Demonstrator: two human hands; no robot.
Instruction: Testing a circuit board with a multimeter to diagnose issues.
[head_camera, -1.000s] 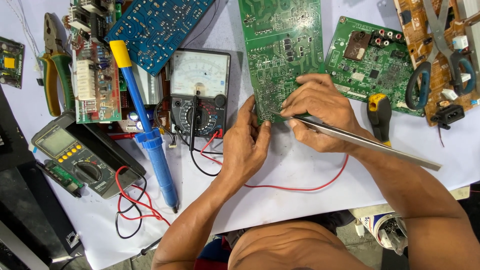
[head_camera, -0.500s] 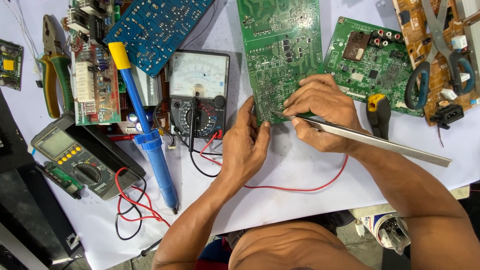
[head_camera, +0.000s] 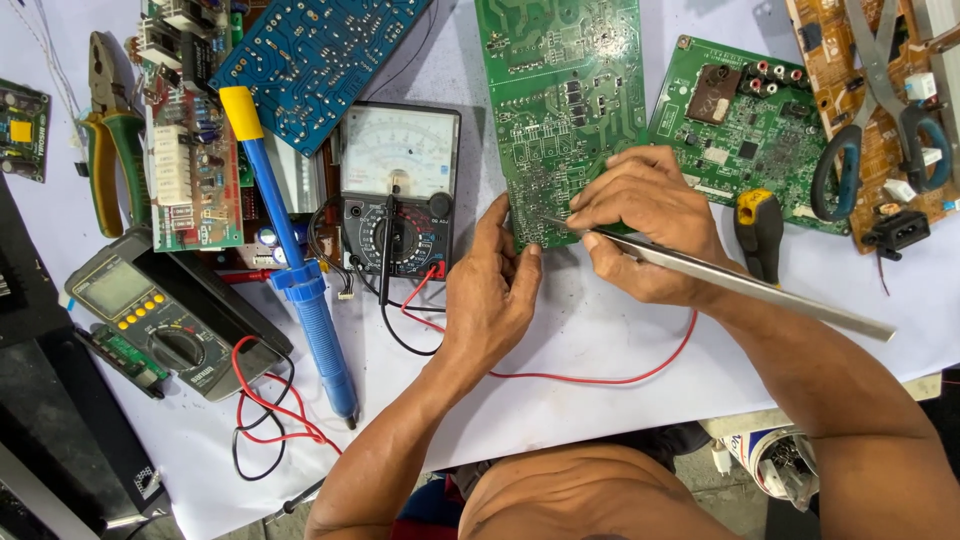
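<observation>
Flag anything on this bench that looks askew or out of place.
Scissors lie directly on the orange circuit board at top right, an odd resting spot. The blue desoldering pump lies slanted across the stacked boards and meters. Nothing looks spilled or broken.

Right hand (head_camera: 650, 225) pinching long metal tweezers (head_camera: 720, 282), tip touching the lower edge of a green circuit board (head_camera: 565, 100). Left hand (head_camera: 492, 290) steadying that board's bottom left corner, just beside an analog multimeter (head_camera: 398, 190) on the white worktop (head_camera: 600, 350).
</observation>
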